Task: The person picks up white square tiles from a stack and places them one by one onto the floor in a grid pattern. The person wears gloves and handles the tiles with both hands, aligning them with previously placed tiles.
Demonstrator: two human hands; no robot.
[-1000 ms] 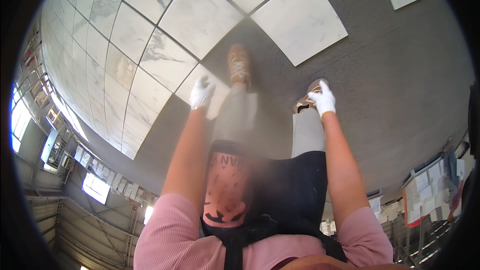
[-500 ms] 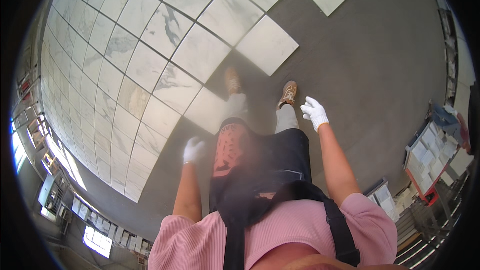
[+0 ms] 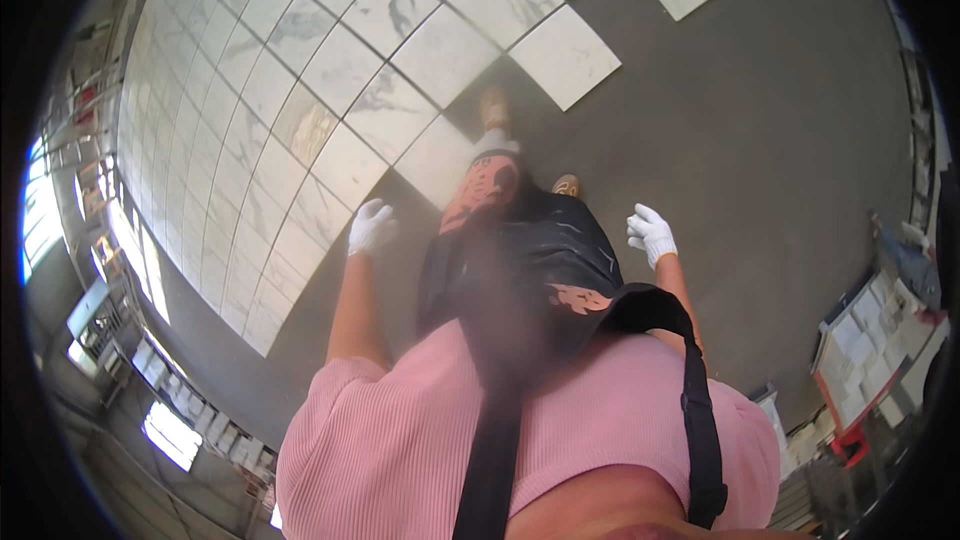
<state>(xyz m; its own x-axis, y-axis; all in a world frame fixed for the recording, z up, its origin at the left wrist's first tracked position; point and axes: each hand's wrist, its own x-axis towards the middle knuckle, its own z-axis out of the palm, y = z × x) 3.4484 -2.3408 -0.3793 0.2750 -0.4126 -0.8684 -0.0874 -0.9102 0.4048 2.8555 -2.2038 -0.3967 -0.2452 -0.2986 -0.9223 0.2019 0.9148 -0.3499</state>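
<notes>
My left hand (image 3: 373,227), in a white knit glove, hangs beside the stepped edge of the laid tiles, its fingers loosely bent and holding nothing. To the right, my right hand (image 3: 651,232) in a matching glove hovers over bare grey floor (image 3: 760,160), fingers half curled and empty. White marble-patterned tiles (image 3: 440,55) with grey veins lie in a grid at the left and far side. One tile (image 3: 566,57) juts out at a corner ahead of my feet. My left shoe (image 3: 494,108) stands forward near the tile edge; my right shoe (image 3: 567,185) is further back.
At the right stands a red-framed rack (image 3: 858,345) with stacked pale pieces beside it. A bright window (image 3: 172,435) and rows of stacked pale items (image 3: 190,410) line the lower left. My dark apron (image 3: 540,250) hides part of the floor below me.
My view has shifted, and the tiles sit higher and further right. My left hand has risen forward; the right hand's fingers are more curled. My right shoe is now mostly behind the apron.
</notes>
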